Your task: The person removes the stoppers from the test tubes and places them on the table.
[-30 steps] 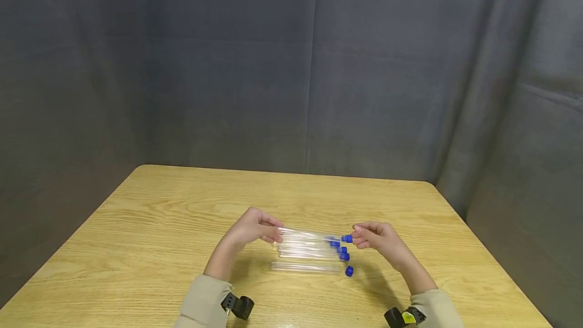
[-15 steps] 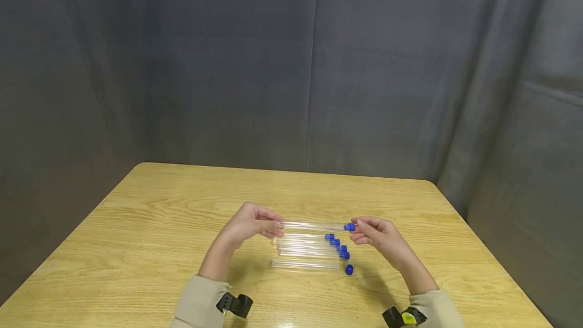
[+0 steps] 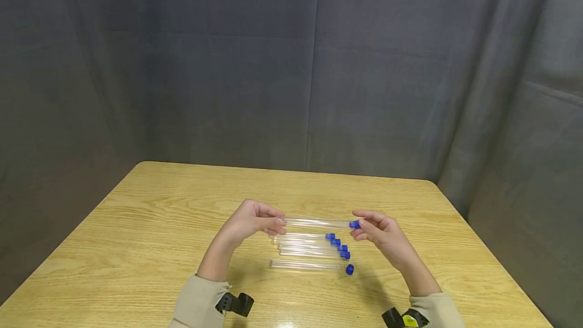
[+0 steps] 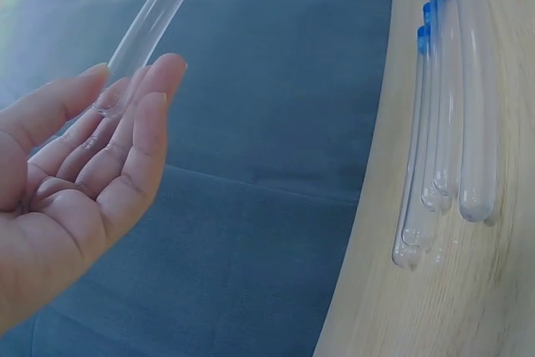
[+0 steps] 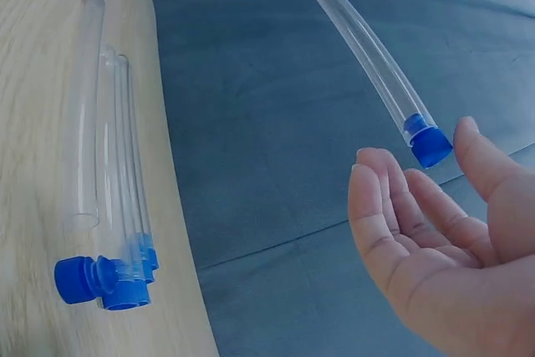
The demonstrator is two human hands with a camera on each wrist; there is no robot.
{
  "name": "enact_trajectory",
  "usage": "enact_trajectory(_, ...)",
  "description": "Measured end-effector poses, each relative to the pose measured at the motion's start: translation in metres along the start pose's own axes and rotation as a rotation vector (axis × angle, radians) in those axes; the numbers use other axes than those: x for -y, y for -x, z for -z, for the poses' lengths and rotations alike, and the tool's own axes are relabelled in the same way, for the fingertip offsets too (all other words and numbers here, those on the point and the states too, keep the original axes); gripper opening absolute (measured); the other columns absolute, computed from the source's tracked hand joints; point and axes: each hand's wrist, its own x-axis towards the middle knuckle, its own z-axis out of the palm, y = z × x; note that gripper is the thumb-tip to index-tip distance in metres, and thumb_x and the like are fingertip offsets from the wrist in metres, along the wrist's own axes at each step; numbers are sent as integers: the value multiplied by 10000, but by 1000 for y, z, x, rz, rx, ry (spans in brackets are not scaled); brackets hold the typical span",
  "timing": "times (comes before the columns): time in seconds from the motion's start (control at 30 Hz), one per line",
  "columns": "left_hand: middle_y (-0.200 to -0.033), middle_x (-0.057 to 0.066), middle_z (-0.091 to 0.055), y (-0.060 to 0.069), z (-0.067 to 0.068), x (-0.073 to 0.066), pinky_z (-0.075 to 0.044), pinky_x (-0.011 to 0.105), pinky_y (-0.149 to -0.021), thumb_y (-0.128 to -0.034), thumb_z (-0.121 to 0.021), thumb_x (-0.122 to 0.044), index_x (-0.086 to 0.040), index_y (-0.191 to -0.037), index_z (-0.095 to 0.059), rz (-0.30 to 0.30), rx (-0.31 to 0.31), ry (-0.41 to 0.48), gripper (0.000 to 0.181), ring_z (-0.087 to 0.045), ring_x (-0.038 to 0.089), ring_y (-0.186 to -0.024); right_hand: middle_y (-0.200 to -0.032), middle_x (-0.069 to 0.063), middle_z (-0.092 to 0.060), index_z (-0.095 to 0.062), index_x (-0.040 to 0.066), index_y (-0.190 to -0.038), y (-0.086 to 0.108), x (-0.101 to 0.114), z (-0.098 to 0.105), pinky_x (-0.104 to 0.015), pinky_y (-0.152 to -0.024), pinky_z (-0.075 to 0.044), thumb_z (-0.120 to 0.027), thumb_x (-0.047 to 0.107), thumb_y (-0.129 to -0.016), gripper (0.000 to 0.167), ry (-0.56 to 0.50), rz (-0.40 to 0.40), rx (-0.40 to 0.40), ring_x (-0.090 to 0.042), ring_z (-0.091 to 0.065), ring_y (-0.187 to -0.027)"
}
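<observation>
At lower centre, above a pale wooden tabletop point(image 3: 159, 247), the left hand point(image 3: 252, 222) pinches a long transparent tube point(image 3: 316, 223) with a blue plastic cap point(image 3: 355, 224); the right hand point(image 3: 386, 236), loosely open, has its thumb at the cap. Below lie 4 capped tubes point(image 3: 309, 254), 1 uncapped tube point(image 3: 305, 265), 1 loose blue cap point(image 3: 349, 269).

The light-brown wooden worktop point(image 3: 182, 191) stretched out of the head view before its near edge. The left wrist view cut off the raised clear plastic tube point(image 4: 155, 22) before its round blue cap point(image 5: 432, 147).
</observation>
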Motion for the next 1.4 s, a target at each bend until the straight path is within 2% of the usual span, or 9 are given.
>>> enact_trajectory(0.07, -872, 209, -649, 0, -1, -1, -518, 371, -694, -851, -574, -1, 175, -1035, -565, -7, 4, 4, 255, -650, 257, -756, -899, -59, -597, -569, 127, -1102, 2, 2, 0, -284, -756, -496, -480, 92, -930, 197, -13, 27, 21, -167, -618, -808)
enact_trajectory(0.2, -885, 213, -647, 0, -3, -2, -512, 395, -708, -859, -556, 11, 171, -1033, -568, -12, 9, 6, 237, -650, 257, -760, -894, -42, -620, -606, 188, -1069, 4, 4, 0, -273, -743, -498, -480, 30, -917, 253, -34, 75, 64, -145, -618, -810)
enact_trajectory(0.33, -893, 239, -637, 0, -3, -3, -513, 389, -708, -866, -539, 23, 165, -1024, -575, -25, 15, 6, 216, -649, 261, -763, -883, -21, -640, -641, 190, -1029, 5, 6, -1, -270, -718, -504, -491, -15, -898, 285, -15, 106, 66, -132, -619, -796)
enact_trajectory(0.4, -893, 247, -633, 0, -3, -4, -518, 362, -697, -864, -542, 24, 164, -1024, -575, -29, 17, 2, 215, -649, 262, -764, -871, -8, -646, -652, 143, -1018, 6, 7, -1, -274, -709, -505, -499, -16, -894, 253, 7, 111, 51, -134, -619, -782)
enact_trajectory(0.63, -885, 231, -640, 1, -5, -6, -516, 373, -699, -867, -537, 26, 160, -1023, -577, -40, 18, -16, 209, -648, 262, -760, -804, -24, -645, -654, 50, -965, 7, 9, -4, -302, -689, -510, -570, 66, -873, 126, 151, 81, -70, -168, -617, -727)
enact_trajectory(0.77, -874, 217, -646, 3, -6, -6, -503, 432, -716, -865, -539, 29, 165, -1025, -574, -40, 15, -23, 213, -649, 261, -756, -783, -69, -641, -610, -90, -965, 8, 11, -7, -296, -686, -510, -594, 85, -860, 205, 190, 61, -124, -185, -613, -706)
enact_trajectory(0.9, -870, 216, -646, 4, -7, -6, -501, 442, -714, -862, -543, 31, 163, -1022, -576, -40, 6, -36, 209, -649, 259, -751, -764, -46, -637, -576, -153, -965, 9, 13, -10, -275, -667, -509, -588, 68, -862, 244, 193, 73, -151, -163, -608, -687)
enact_trajectory(1.13, -865, 205, -649, 5, -11, -5, -507, 424, -710, -856, -561, 17, 146, -1012, -589, -30, -7, -36, 204, -649, 252, -746, -755, -111, -630, -578, -158, -940, 9, 11, -15, -265, -634, -510, -596, 57, -855, 232, 200, 97, -242, -188, -610, -665)
enact_trajectory(1.4, -843, 188, -655, 5, -12, -5, -517, 391, -691, -843, -599, -27, 130, -985, -610, -32, -37, -45, 212, -649, 251, -737, -725, -51, -641, -592, -163, -925, 8, 12, -23, -242, -619, -511, -619, 34, -833, 220, 189, 118, -371, -138, -608, -633)
